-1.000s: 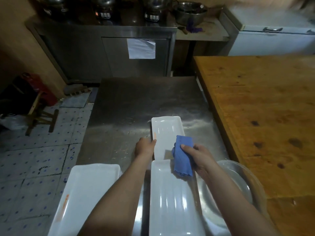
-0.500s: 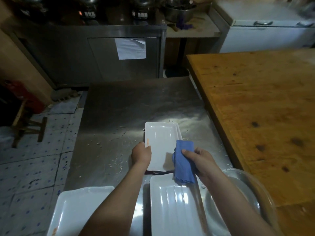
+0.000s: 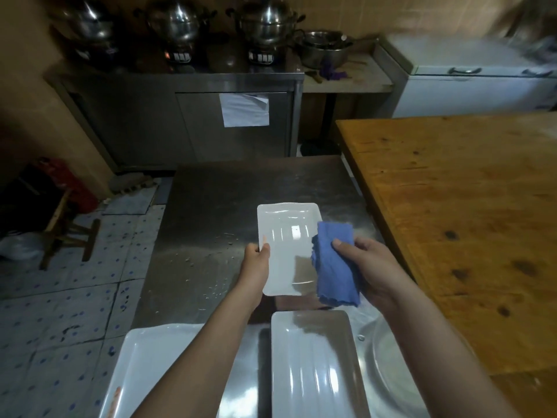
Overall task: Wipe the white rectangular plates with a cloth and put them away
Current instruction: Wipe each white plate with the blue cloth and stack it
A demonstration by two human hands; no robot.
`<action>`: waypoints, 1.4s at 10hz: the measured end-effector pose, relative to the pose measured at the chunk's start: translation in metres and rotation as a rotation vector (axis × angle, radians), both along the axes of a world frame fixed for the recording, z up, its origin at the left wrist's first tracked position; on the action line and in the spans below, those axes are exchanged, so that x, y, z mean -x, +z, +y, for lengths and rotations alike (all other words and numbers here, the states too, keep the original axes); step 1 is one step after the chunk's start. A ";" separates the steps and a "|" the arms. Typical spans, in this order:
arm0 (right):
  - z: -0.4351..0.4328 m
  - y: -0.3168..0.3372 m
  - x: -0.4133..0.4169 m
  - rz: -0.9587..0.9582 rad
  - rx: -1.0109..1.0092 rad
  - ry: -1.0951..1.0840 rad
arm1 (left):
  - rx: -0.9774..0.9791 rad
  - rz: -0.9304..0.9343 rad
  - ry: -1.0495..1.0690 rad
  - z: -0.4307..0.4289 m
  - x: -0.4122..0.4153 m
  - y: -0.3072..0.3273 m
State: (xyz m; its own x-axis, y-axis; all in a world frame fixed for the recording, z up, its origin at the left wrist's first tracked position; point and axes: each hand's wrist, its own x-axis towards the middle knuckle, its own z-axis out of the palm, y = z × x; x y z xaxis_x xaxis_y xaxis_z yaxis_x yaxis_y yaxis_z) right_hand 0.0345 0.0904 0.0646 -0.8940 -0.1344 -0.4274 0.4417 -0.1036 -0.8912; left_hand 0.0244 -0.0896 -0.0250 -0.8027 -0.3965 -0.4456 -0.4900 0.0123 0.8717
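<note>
**Plate held over the steel table, cloth on its right edge**

The left hand (image 3: pixel 256 267) pinches the left long edge of a white plate (image 3: pixel 286 242), thumb on the rim and fingers underneath. The right hand (image 3: pixel 370 270) grips a folded blue cloth (image 3: pixel 334 267), thumb on top, and the cloth overlaps the plate's right edge. The plate is over the middle of the steel table (image 3: pixel 217 206), whose top is scuffed and carries scattered crumbs.

Two more white plates lie at the near end of the table: the near plate (image 3: pixel 313 366) directly below the held one, and the left plate (image 3: pixel 156 363) at the near left corner. A clear bowl (image 3: pixel 388 366) sits just right of the near plate.

A wooden table (image 3: pixel 467 206) abuts the right side. At the back, a steel cabinet (image 3: pixel 180 122) bears a paper sheet (image 3: pixel 244 110) and carries pots (image 3: pixel 177 22). A white chest freezer (image 3: pixel 476 89) stands at the far right. The floor (image 3: pixel 60 312) is speckled tile, and a stool (image 3: pixel 69 233) stands on it.
</note>
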 end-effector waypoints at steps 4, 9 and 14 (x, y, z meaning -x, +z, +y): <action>-0.027 0.008 -0.050 0.601 -0.853 0.199 | -0.298 0.088 0.028 0.050 -0.086 0.071; 0.002 0.007 -0.062 1.003 -1.294 0.537 | -0.330 0.266 0.098 0.109 -0.134 0.085; 0.027 -0.002 -0.107 1.031 -1.222 0.621 | -0.237 0.266 0.173 0.122 -0.156 0.096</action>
State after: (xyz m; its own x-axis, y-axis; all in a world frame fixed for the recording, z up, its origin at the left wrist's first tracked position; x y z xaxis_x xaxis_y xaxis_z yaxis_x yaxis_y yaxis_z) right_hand 0.1410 0.1177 0.0630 -0.7885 -0.5996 0.1371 -0.6138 0.7532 -0.2364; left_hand 0.1805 0.0323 0.0705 -0.8327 -0.4471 -0.3267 -0.2241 -0.2675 0.9371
